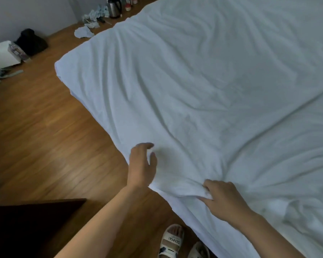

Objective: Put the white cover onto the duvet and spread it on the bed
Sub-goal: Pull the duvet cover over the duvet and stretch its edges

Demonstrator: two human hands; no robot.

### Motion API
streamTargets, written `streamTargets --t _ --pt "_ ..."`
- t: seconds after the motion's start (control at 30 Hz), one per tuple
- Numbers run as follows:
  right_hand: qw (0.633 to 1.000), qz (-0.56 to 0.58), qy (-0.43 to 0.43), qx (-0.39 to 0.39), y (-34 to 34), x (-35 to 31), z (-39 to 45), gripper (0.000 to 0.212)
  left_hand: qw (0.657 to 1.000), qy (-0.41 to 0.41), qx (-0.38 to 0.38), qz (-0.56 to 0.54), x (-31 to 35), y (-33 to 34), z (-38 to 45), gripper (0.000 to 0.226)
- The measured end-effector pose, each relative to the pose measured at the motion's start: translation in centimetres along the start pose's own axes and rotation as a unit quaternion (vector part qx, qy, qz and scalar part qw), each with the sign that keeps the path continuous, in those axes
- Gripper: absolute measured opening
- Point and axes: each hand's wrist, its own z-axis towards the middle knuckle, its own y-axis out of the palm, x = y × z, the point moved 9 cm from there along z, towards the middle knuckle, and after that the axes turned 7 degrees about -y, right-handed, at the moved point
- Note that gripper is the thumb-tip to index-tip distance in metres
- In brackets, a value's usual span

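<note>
The white covered duvet [185, 81] lies spread and wrinkled over the bed, its near edge hanging down the bed's left side. My left hand [142, 164] hovers over that edge with fingers relaxed and slightly spread, holding nothing. My right hand [222, 200] pinches a bunched fold of the white cover at the near edge, thumb and fingers closed on the cloth. A long crease runs across the duvet toward the right. The bed under the duvet is hidden.
Wooden floor [45, 136] runs along the bed's left side. A dark piece of furniture [26, 226] stands at bottom left. A kettle [114, 7], crumpled cloths [84, 32], a black bag [31, 41] and a white box [2, 53] sit by the far wall. My sandalled feet [172, 241] stand beside the bed.
</note>
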Motion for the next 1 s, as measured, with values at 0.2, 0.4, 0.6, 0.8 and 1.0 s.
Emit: streamTargets --t 0.2,0.4,0.6,0.8,1.0 --pt "0.983 -0.122 0.045 0.131 -2.1 4.8 -5.6 0.073 0.843 0.459 -0.274 0.057 14.4 12.6 -13.2 0.073" --pt "0.976 -0.06 0.192 0.085 -2.4 16.7 -15.3 0.124 0.806 0.48 -0.327 0.118 19.5 18.1 -15.1 0.084" --pt "0.949 0.018 0.246 0.196 -1.8 22.9 -20.8 0.043 0.787 0.5 -0.332 0.142 26.4 20.4 -20.1 0.086" --pt "0.924 0.046 0.294 0.239 -0.1 23.3 -24.5 0.003 0.806 0.473 -0.3 0.19 28.6 22.9 -22.6 0.066" --pt "0.966 0.078 0.238 0.068 4.7 20.5 -31.0 0.024 0.733 0.532 -0.408 0.112 29.5 23.6 -30.7 0.03"
